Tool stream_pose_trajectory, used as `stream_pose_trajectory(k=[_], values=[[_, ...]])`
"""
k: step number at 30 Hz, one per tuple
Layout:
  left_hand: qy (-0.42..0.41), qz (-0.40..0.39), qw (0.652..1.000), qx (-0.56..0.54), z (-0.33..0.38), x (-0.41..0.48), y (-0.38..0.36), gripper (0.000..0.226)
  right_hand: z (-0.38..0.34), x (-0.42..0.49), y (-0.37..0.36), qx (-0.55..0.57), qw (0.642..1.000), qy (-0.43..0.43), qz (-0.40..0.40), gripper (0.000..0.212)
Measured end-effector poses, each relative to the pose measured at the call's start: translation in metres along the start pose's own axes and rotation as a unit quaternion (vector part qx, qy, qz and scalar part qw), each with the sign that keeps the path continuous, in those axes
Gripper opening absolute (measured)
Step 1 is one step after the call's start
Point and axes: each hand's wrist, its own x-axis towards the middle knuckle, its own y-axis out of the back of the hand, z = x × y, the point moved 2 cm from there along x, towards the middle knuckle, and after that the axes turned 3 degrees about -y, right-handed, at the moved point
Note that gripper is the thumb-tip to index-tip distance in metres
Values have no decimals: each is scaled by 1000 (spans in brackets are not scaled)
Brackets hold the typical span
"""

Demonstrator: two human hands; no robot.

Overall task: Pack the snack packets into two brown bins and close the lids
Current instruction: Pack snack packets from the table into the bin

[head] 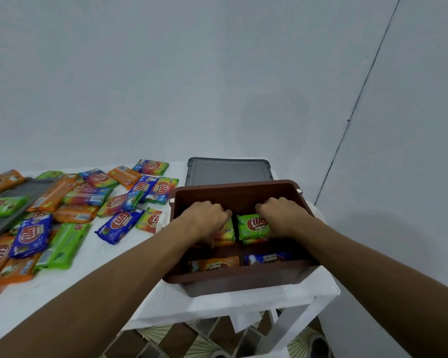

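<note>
**A:** Which step is in hand?

**B:** Filling a bin, I'd judge. Nearest, just behind the front wall of the brown bin [238, 280], an orange packet [214, 263] and a blue packet [267, 258] lie side by side. Further in, both hands are down inside the bin, set apart. The left hand [204, 218] has its fingers curled over a multicoloured packet [226, 232], and the right hand [282, 215] curls over a green packet [252, 227]. The two packets sit just beside each other in the far row.

**A:** So they're being seated?

**B:** It looks so, though the fingertips are hidden.

**A:** And the next move?

**B:** Probably letting go and reaching left. Many loose packets [62, 210] lie scattered on the white table [101, 275], so packing is far from done.

**A:** The lid?

**B:** A grey lid [229, 171] lies flat behind the bin, off it. At far left, a grey panel [8, 202] lies half under packets. It may be another lid. I see no second bin.
</note>
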Motion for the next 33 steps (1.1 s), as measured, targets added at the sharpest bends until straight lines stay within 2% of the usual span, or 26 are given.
stream_pose_trajectory(k=[4, 7, 10, 12, 15, 18, 22, 25, 29, 33], values=[[-3, 7, 1000, 17, 3, -5, 5, 65, -3, -1, 1, -1, 1000, -24, -8, 55], [2, -5, 1000, -15, 2, -14, 12, 57, -3, -3, 12, 12, 998, -35, -41, 57], [9, -17, 998, -54, -10, -35, 16, 51, -4, -7, 22, 69, 994, -52, -64, 41], [-9, 42, 997, -64, -21, -53, 17, 40, -13, -8, 26, 102, 992, -56, -49, 28], [-24, 208, 970, -120, -43, -83, 17, 36, -39, -3, 38, 135, 990, -42, -2, 21], [6, 258, 957, -130, -77, -112, 1, 35, -70, 4, 59, 164, 984, -22, 72, 9], [83, 204, 967, -131, -131, -157, -46, 36, -119, 20, 93, 173, 970, 1, 172, 8], [148, 137, 969, -140, -161, -190, -82, 38, -160, 34, 114, 202, 960, 40, 188, 6], [196, 93, 963, -161, -196, -228, -124, 47, -222, 62, 122, 152, 976, 72, 138, 11], [284, 60, 942, -165, -227, -256, -162, 62, -284, 92, 87, 46, 996, 75, 25, 23]])
